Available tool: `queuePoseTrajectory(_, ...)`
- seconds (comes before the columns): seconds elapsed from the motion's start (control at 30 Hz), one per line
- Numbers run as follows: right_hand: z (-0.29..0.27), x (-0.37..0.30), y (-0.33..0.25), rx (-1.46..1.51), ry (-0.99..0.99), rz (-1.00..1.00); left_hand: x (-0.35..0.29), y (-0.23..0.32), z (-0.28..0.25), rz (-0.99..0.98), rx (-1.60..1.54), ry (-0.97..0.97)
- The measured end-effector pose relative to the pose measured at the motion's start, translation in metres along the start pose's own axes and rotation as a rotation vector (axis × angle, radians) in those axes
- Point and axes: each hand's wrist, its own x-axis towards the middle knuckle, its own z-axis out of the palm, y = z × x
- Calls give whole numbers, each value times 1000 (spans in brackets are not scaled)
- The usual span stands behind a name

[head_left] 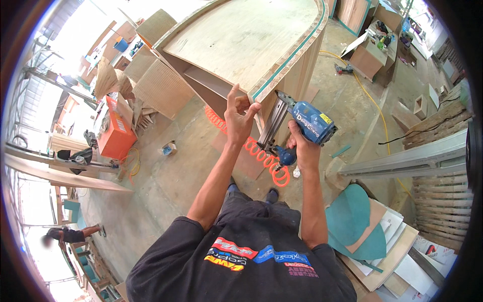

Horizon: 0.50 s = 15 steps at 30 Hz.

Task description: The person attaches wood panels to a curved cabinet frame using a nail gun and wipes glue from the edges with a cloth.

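Note:
My right hand is wrapped round the handle of a blue nail gun with a long metal magazine. The gun's nose is close against the side of a wooden cabinet, just below its top edge; I cannot tell if they touch. From the gun's lower end hangs an orange coiled air hose, running behind my left forearm. My left hand is raised at the cabinet's near corner, its index finger and thumb apart. Along the cabinet's curved top rim runs a teal strip; under the top is an open compartment.
An orange box and cardboard sheets stand at left. A yellow hose crosses the floor at right, near a red drill. Teal sheets and boards lie at lower right, beside a metal post. Another person is far left.

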Motion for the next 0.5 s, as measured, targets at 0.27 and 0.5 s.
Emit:
queuePoseTrajectory(0.27, 2, 0, 1, -30, -2, -19, -3, -15, 5, -53, -68, 30)
queuePoseTrajectory(0.5, -2, 5, 10, -156, 29, -116, 0, 0, 3, -70, -45, -16)
